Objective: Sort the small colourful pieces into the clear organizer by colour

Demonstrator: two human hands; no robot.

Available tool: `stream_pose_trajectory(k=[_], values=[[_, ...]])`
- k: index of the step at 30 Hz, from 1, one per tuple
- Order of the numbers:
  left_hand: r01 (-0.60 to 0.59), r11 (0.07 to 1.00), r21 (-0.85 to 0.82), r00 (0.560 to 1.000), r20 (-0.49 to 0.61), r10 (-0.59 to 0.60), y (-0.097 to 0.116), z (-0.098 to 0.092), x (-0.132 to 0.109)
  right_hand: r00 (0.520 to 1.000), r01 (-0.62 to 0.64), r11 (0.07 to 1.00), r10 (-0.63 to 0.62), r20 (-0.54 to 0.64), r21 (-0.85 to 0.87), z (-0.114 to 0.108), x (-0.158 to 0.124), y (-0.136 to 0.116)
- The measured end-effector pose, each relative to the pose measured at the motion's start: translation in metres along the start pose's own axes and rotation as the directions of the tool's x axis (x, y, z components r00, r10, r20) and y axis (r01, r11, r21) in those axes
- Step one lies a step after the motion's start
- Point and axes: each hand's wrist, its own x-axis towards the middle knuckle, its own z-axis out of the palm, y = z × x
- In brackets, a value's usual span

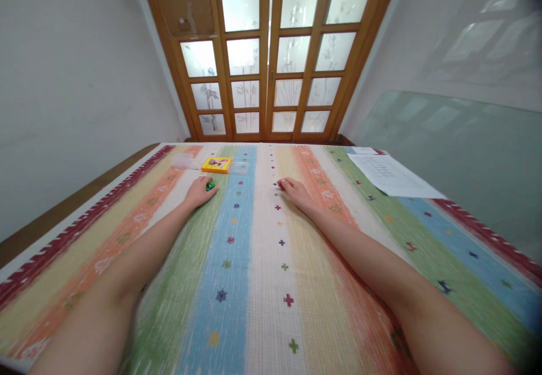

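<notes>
My left hand [200, 192] rests toward the left of the table, its fingers curled around a small shiny green object [210, 186] whose kind is too small to make out. Just beyond that hand lies a yellow box [216, 165] with a red and dark print. A clear plastic piece [239, 168] sits against the box's right side, and a pale translucent container [183, 161] is to its left. Across the middle strip, my right hand [293, 189] lies on the cloth with its fingers curled together. What those fingers hold, if anything, is hidden.
A striped tablecloth [271, 284] covers the table. Sheets of printed paper [389, 174] lie at the far right. Wooden doors with glass panes [271, 53] stand beyond the far edge. A greenish glass panel [449, 143] leans along the right wall.
</notes>
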Motion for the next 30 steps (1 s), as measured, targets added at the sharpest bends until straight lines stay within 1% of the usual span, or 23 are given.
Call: stream_pose_trajectory(k=[2,4,11,17,20,24,28,30], values=[[-0.064,0.997,-0.032,0.998,0.008,0.064,-0.001,0.002,0.005,1.000,-0.004,1.000,0.004,0.000,0.001,0.000,0.000,0.000],[-0.101,0.994,-0.047,0.995,0.002,0.101,-0.002,0.003,0.009,1.000,0.001,1.000,-0.001,0.008,0.004,0.000,0.000,0.000],[-0.140,0.987,-0.072,0.990,-0.029,0.139,-0.001,0.002,0.014,1.000,0.002,1.000,-0.001,0.011,-0.011,-0.001,0.000,-0.001],[-0.173,0.983,-0.066,0.985,-0.007,0.173,0.001,-0.005,0.015,1.000,-0.002,1.000,0.002,0.026,-0.017,-0.002,-0.003,-0.009],[-0.210,0.976,-0.058,0.978,-0.001,0.210,0.000,-0.007,0.016,0.999,-0.008,1.000,0.009,0.033,-0.023,-0.004,-0.005,-0.014],[-0.237,0.970,-0.061,0.971,0.005,0.238,-0.007,-0.010,0.017,0.999,-0.014,0.999,0.015,0.040,-0.029,-0.005,-0.006,-0.017],[-0.201,0.976,-0.080,0.980,-0.018,0.200,-0.021,-0.014,0.016,0.999,-0.018,1.000,0.019,0.043,-0.016,-0.005,-0.006,-0.017],[-0.184,0.977,-0.106,0.983,-0.011,0.184,-0.027,-0.015,0.015,0.999,-0.022,1.000,0.023,0.044,-0.016,-0.005,-0.006,-0.017]])
